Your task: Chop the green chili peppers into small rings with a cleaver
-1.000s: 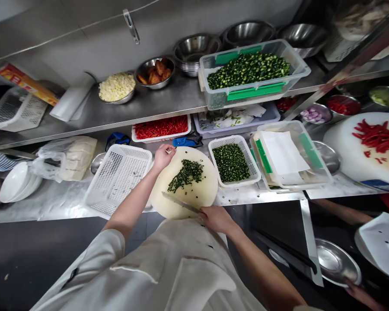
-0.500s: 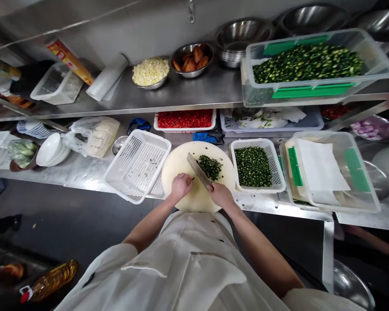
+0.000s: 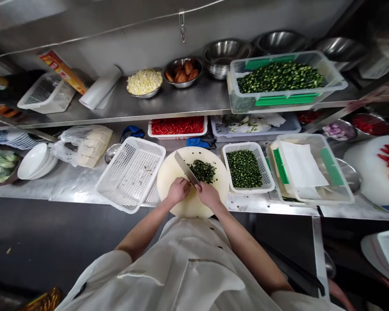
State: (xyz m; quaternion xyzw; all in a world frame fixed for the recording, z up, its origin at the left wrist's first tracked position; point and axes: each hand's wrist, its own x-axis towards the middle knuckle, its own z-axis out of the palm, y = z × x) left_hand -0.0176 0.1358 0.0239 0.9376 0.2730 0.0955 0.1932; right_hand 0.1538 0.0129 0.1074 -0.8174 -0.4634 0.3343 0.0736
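My right hand (image 3: pixel 209 195) is wrapped round the handle of a cleaver (image 3: pixel 186 168), whose blade slants up and left over a round pale cutting board (image 3: pixel 168 166). Just left of the blade, my left hand (image 3: pixel 178 190) is closed with its fingers curled; whatever is in them is hidden. Chopped dark green pieces, seemingly chilli, form a pile (image 3: pixel 204 171) along the blade's right side. Right of the board stands a white perforated basket (image 3: pixel 269 185) full of similar chopped green pieces (image 3: pixel 244 168). An almost bare white basket (image 3: pixel 118 177) sits tilted on the left.
Behind the board are a tray of red chillies (image 3: pixel 177 126) and a blue cloth (image 3: pixel 197 142). A clear bin (image 3: pixel 339 194) stands farther right. The shelf (image 3: pixel 181 103) above bears bowls and a large bin of chopped greens (image 3: pixel 282 77). Part of another person (image 3: pixel 381 255) shows at lower right.
The view has swung to the right, bringing another board with red chillies into sight. My left hand has come closer to the cleaver, and the small dark piece at its fingertips no longer shows.
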